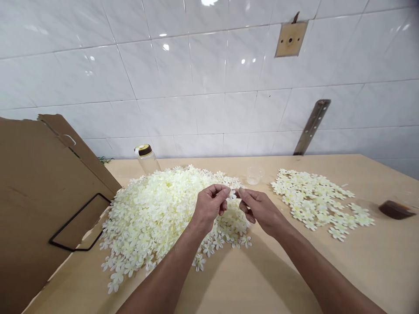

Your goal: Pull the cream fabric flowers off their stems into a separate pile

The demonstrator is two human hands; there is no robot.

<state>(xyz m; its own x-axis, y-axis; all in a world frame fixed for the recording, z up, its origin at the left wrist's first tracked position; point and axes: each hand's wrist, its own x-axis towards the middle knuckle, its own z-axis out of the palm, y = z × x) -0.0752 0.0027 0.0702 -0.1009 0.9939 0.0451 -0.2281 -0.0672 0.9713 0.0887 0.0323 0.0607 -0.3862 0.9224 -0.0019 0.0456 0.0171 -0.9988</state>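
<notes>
My left hand (211, 206) is closed in a pinch on a small white artificial flower (232, 194), held above the right edge of a big heap of the same flowers (157, 209). From the other side my right hand (262, 211) meets it, thumb and forefinger pinched at the flower's edge. The fingertips partly cover the flower, so its full shape is hidden. Off to the right of my hands, a flatter spread of cream-white flowers (309, 196) with yellowish centres lies on the table (255, 279).
A cardboard box (42, 196) with a black wire frame (70, 250) against it stands at the left. Behind the heap is a clear bottle (149, 161) with a dark lid. A small clear cup (254, 175) and a container of dark liquid (396, 209) stand farther right. A tiled wall (209, 113) closes the back.
</notes>
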